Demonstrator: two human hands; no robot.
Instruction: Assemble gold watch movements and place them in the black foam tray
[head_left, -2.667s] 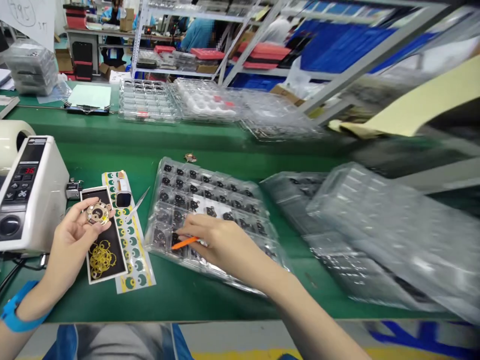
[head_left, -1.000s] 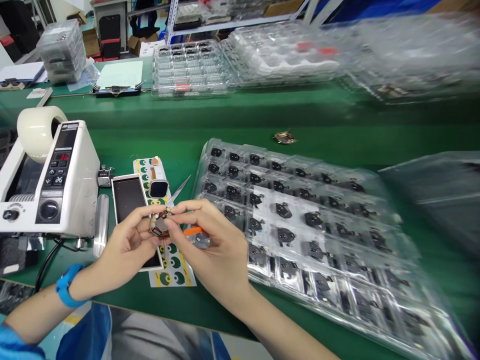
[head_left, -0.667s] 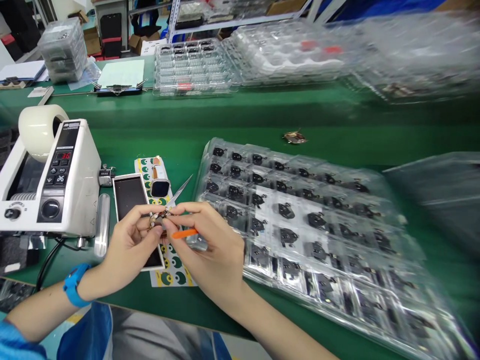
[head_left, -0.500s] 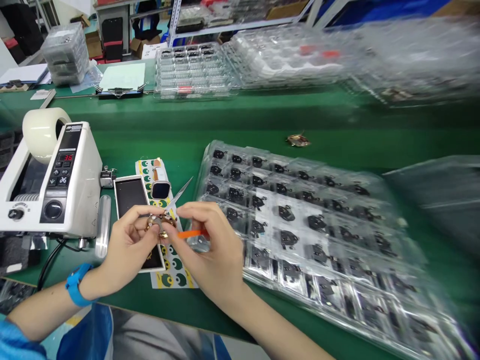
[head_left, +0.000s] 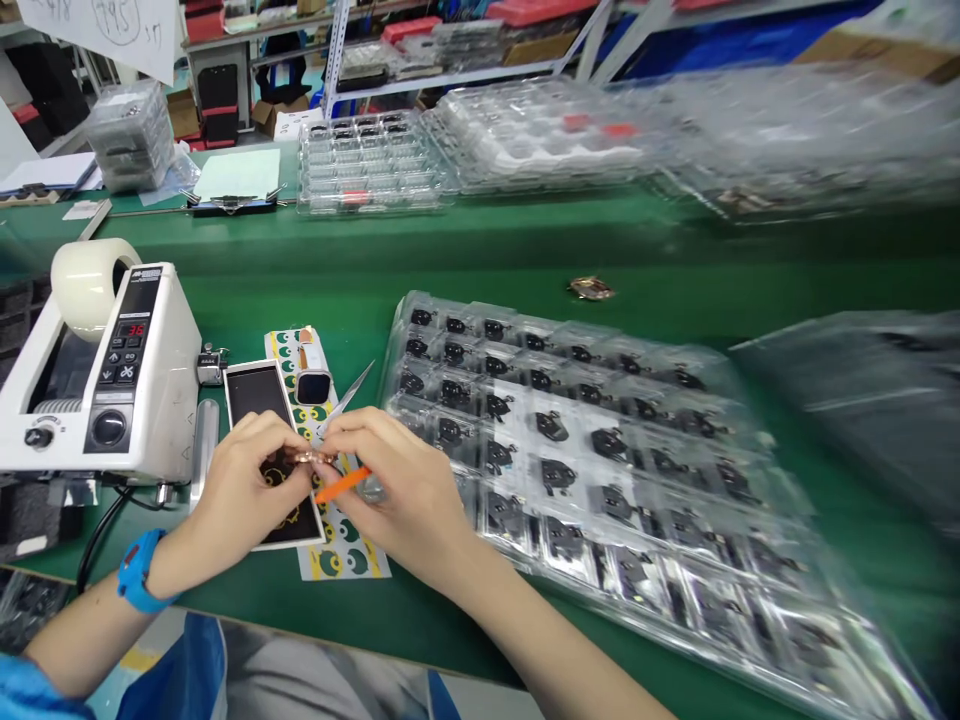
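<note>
Both hands meet over a dark tray with a white rim (head_left: 321,520). Between the fingertips is a small copper-coloured metal part (head_left: 306,457), mostly covered by the fingers. My left hand (head_left: 244,485) pinches it from the left, a blue band on its wrist. My right hand (head_left: 409,490) is closed, with its thumb and fingers at the part's right end. A flat orange strip or stick (head_left: 343,486) slants out from under the right fingers. Just beyond the right fingers a pointed silver blade or tweezer (head_left: 351,392) points away; its lower end is hidden.
A tape dispenser (head_left: 161,370) stands left. A square-faced watch (head_left: 313,388) rests on a yellow-green patterned sheet (head_left: 337,562). Clear trays of black parts (head_left: 551,425) fill the right. A loose coppery piece (head_left: 592,288) lies behind; more clear trays (head_left: 375,165) line the shelf.
The copper part has tilted from showing its face to nearly edge-on. The orange strip has swung to a steeper slant, its tip lower and further left. The camera view has shifted slightly.
</note>
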